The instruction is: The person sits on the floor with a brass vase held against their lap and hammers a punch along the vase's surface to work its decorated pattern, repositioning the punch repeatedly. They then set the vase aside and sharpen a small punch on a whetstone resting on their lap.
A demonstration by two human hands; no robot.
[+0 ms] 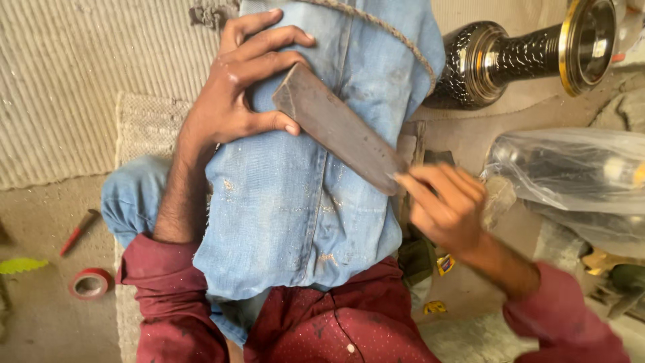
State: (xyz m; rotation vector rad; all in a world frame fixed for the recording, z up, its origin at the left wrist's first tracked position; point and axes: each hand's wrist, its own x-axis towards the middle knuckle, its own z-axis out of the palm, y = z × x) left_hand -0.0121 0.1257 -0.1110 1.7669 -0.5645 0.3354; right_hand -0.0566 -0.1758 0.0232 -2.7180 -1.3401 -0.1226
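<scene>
Right hand point(449, 210) nearest, blurred, fingers pinched closed on the near end of a dark flat stone block point(339, 128). The block lies slanted across the person's denim-clad knee point(295, 202). Left hand point(235, 87) has fingers spread, thumb and forefinger closed around the block's far end. Looks heavy, stiff, rough, not slippery; best held at both ends. Beyond the fingers: black metal vase point(510, 57); right of them, plastic-wrapped item point(571, 168).
</scene>
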